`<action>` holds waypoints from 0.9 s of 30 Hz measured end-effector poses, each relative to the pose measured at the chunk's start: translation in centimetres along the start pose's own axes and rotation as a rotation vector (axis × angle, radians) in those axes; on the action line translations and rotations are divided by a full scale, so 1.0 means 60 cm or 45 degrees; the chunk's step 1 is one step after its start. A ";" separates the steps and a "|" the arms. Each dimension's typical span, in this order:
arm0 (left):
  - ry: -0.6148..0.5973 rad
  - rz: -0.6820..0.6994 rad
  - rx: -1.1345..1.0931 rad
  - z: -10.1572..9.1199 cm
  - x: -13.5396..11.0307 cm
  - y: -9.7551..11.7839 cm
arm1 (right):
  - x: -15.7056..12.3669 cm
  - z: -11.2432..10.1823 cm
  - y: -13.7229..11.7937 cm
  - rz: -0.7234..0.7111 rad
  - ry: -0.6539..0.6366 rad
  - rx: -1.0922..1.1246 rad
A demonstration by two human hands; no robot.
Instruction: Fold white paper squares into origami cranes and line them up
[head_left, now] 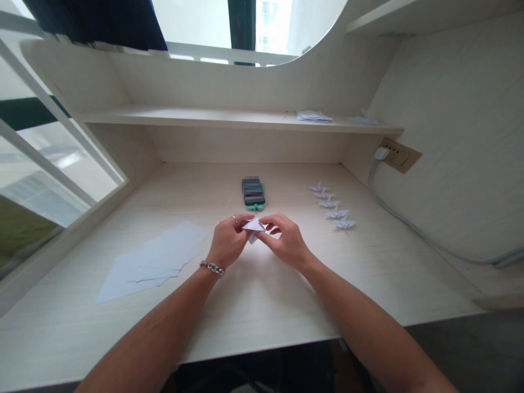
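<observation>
A small piece of folded white paper (254, 225) is held above the desk between both hands. My left hand (228, 238), with a ring and a chain bracelet, pinches its left side. From the right, my right hand (287, 240) grips its other edge between thumb and fingers. The paper has a pointed, triangular shape, and a flap hangs below it; the fingers hide part of the folds. Several folded paper cranes (329, 204) stand in a row to the right. Loose white paper sheets (158, 254) lie overlapping to the left.
Beyond my hands a phone (253, 192) with a green case or stand sits on the desk (262, 305). More paper (314, 116) rests on the shelf (229, 117). A grey cable (403, 218) runs from the wall socket (400, 155) along the right side.
</observation>
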State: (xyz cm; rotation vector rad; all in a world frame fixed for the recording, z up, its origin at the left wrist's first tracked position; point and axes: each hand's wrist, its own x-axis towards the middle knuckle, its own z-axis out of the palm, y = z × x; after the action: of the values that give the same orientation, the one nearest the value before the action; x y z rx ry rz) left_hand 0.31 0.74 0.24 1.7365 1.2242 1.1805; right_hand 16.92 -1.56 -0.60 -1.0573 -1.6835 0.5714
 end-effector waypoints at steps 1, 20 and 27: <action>0.013 0.028 0.055 0.000 -0.001 0.000 | -0.002 0.002 -0.001 -0.039 0.004 -0.068; -0.118 0.191 0.064 0.012 -0.016 0.005 | -0.001 0.010 0.008 0.151 0.092 0.073; -0.099 0.028 -0.159 0.015 -0.009 -0.010 | -0.001 0.010 0.006 0.171 0.054 0.063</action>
State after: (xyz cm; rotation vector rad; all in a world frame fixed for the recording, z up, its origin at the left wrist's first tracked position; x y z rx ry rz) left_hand 0.86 0.40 -0.76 1.6907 1.0656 1.1653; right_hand 16.51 -1.35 -1.13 -1.1450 -1.5622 0.6687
